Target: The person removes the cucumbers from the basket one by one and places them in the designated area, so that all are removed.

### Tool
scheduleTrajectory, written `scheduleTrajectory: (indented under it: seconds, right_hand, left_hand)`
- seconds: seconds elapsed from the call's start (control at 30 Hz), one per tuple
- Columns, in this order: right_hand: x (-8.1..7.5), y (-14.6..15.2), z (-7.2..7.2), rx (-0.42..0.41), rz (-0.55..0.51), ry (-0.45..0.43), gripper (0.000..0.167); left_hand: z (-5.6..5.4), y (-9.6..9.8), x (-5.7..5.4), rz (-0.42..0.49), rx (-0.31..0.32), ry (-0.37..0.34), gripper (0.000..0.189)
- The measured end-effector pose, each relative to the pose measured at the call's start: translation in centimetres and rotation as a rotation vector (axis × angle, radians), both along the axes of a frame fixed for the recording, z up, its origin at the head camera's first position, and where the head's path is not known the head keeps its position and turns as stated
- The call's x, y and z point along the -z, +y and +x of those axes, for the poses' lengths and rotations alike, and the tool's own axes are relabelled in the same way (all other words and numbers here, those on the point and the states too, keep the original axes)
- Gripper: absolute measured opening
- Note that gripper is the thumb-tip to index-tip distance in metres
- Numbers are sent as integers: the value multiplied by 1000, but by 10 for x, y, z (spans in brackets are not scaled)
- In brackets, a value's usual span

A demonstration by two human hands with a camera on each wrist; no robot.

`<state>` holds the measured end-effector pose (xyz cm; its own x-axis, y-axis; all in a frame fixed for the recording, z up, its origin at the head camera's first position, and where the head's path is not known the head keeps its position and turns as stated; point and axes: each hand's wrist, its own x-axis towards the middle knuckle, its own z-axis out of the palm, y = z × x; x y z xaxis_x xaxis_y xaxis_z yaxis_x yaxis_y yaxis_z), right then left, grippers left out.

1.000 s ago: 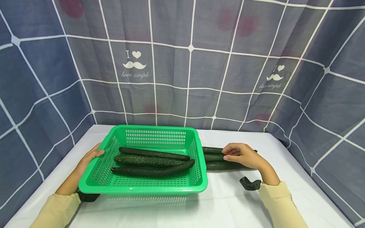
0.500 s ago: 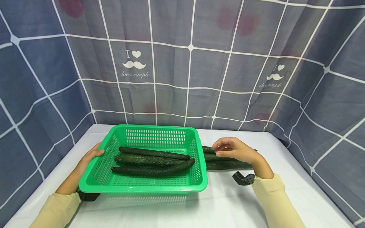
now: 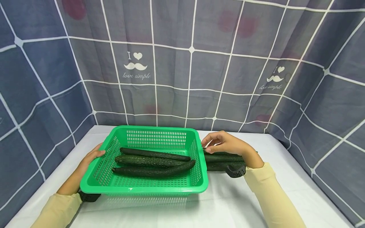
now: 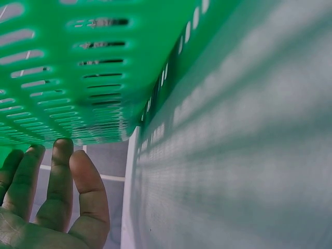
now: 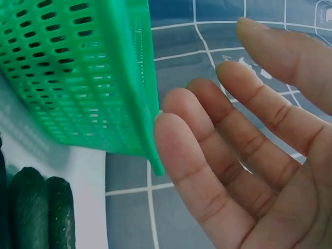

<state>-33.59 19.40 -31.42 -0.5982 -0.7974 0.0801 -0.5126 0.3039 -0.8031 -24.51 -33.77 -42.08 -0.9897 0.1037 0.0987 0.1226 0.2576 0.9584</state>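
A green plastic basket (image 3: 144,190) with slotted walls stands on the left and middle of the table. Inside it lie 3 long dark-green cucumbers (image 3: 151,161), side by side. My left hand (image 3: 89,162) grips the basket's left rim, thumb over the edge, and its other fingers (image 4: 61,179) reach against the slotted outer wall. At the opposite side, my right hand (image 3: 228,146) is right by the basket's right rim, its fingers (image 5: 179,142) loosely bent and thumb apart, holding nothing. Below that hand lie more cucumbers (image 3: 219,167), partly hidden by it and the basket.
A white cloth (image 3: 216,205) covers the table. Grey-blue curtains (image 3: 171,69) with white grid lines hang behind and on both sides. Black wrist camera mounts (image 3: 236,171) stick out below each wrist.
My right hand has moved left, from above the loose cucumbers to the basket's right rim. The left hand and the basket keep their places.
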Motion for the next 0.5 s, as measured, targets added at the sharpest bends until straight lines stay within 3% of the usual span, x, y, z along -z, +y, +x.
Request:
scheduleTrajectory:
  seconds: [0.1, 0.27, 0.5]
  right_hand:
    - [-5, -8, -5, -36, 24, -6, 28]
    - [-9, -21, -10, -79, 54, -41, 34]
    - [-17, -40, -15, -80, 118, -98, 35]
  left_hand:
    - [3, 3, 3, 26, -1, 5, 80]
    - [3, 4, 2, -22, -15, 17, 84]
    - [3, 3, 4, -25, -19, 2, 80]
